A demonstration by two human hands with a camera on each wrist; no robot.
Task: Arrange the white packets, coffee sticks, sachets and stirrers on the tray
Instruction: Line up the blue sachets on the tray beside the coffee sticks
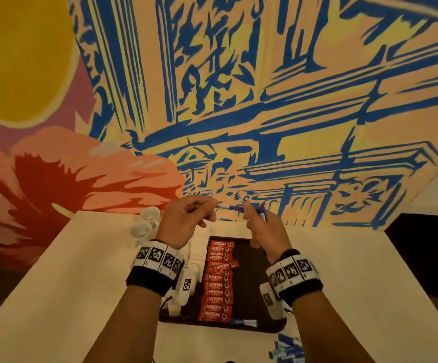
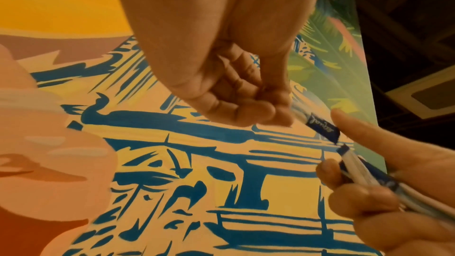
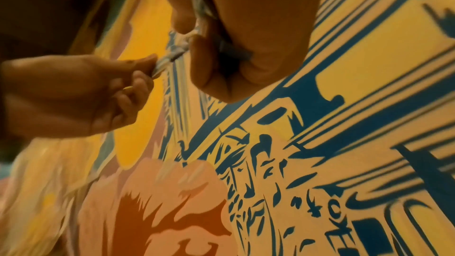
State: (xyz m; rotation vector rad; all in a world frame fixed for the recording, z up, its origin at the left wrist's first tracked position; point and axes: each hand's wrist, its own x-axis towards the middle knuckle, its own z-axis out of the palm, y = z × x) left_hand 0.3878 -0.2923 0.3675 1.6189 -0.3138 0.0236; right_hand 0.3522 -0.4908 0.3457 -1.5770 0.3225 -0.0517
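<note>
Both hands are raised over the far end of the dark tray (image 1: 250,268). My left hand (image 1: 211,208) pinches one end of a blue-and-white sachet (image 1: 225,206), also visible in the left wrist view as the sachet (image 2: 319,127) at my left hand (image 2: 273,117). My right hand (image 1: 250,213) grips a small bundle of blue sachets (image 1: 261,214), and the pinched sachet's other end meets that bundle (image 2: 362,172). On the tray lie a column of red coffee sticks (image 1: 216,284), white packets (image 1: 196,254) along the left side, and one blue sachet (image 1: 242,322) at the near edge.
Two white paper cups (image 1: 145,222) stand on the table at the far left of the tray. More blue sachets (image 1: 287,349) lie loose on the pale table (image 1: 94,284) by its near right edge. A painted mural wall rises right behind the table.
</note>
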